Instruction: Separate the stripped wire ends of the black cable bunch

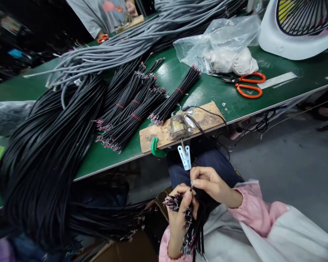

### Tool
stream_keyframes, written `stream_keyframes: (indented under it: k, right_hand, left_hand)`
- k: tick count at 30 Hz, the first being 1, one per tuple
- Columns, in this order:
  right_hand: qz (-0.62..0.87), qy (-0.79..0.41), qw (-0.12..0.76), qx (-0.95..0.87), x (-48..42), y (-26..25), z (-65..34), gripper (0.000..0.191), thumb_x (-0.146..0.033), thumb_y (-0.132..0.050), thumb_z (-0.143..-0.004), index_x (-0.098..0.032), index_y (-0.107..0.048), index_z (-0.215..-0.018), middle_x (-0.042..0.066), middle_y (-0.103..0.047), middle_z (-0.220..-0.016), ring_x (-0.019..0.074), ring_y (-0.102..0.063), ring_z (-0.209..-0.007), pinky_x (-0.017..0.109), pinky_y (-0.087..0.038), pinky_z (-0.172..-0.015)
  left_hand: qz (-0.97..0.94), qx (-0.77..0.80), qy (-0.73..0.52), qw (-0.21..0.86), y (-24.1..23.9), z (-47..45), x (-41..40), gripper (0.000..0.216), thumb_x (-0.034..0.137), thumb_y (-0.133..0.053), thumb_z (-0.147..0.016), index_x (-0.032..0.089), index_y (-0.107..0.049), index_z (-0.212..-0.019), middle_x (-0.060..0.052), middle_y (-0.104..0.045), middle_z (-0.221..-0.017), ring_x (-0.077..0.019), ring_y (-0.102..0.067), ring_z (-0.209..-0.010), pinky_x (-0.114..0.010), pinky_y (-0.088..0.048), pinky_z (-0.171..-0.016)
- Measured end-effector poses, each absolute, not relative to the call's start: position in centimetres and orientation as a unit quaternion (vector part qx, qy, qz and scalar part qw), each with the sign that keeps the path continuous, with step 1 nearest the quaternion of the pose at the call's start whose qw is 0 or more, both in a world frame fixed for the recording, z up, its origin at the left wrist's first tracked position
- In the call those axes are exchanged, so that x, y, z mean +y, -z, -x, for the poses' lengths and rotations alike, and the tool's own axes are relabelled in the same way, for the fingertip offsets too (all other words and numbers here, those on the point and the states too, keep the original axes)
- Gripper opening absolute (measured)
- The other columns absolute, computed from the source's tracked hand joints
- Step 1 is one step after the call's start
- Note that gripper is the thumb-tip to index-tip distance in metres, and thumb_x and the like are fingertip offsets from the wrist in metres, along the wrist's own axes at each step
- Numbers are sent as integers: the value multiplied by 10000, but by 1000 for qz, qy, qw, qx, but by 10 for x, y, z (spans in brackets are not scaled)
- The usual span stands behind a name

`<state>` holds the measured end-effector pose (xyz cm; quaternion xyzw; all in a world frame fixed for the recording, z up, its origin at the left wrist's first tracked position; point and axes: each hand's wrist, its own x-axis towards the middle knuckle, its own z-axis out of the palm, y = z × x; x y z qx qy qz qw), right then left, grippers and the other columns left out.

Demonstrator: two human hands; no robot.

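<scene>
Down below the desk [289, 65] edge, both hands work close together over the lap. The left hand [182, 213] comes up from 6 o'clock, wrist bent, fingers curled tight round a cable bundle [192, 238] of black leads, the stripped coloured ends fanning out past the knuckles toward 10 o'clock. The right hand [209, 183] reaches in from 4 o'clock on a pink sleeve [253, 209], thumb and forefinger pinched shut on a single wire [191, 188] at the top of that bundle, other fingers folded loosely. Right at 12 o'clock from the hands, a pale clip [185, 157] hangs off a wooden board [155, 134] held to the desk edge by a green clamp [155, 148]. Tied bundles [133, 109] lie on the desk at 11 o'clock, orange scissors [247, 84] at 1 o'clock, and a heavy heap of black cable [49, 153] spills over the edge at 9 o'clock.
</scene>
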<state>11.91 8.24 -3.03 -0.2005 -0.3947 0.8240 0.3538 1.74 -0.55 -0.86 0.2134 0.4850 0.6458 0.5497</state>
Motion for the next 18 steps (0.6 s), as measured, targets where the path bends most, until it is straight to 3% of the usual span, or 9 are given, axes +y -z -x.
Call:
stream_keyframes:
  k: [6, 11, 18]
  right_hand:
    - [212, -747, 398, -488, 85, 30, -121, 180, -306, -675, -823, -146, -699, -902, 40, -614, -781, 134, -543, -713, 260, -436, -658]
    - [211, -605, 474, -604, 81, 19, -121, 93, -205, -656, -840, -150, -702, -781, 60, -670, -713, 153, -566, -671, 309, -458, -661]
    - [237, -445, 561, -657, 70, 26, -116, 111, -196, -607, -872, -151, -641, -776, 49, -614, -674, 154, -526, -639, 322, -431, -615]
  left_hand:
    - [-231, 465, -638, 569, 10, -11, -5, 177, 242, -613, -854, 168, -626, -693, 45, -525, -550, -39, -459, -329, -147, -303, -348]
    - [-213, 511, -636, 537, 6, -15, -4, 217, 235, -634, -833, 156, -579, -638, 52, -506, -551, -31, -433, -324, -145, -281, -336]
    - [-213, 530, -643, 510, 7, -22, -7, 223, 267, -637, -832, 163, -583, -643, 59, -516, -527, -41, -446, -314, -152, -292, -348]
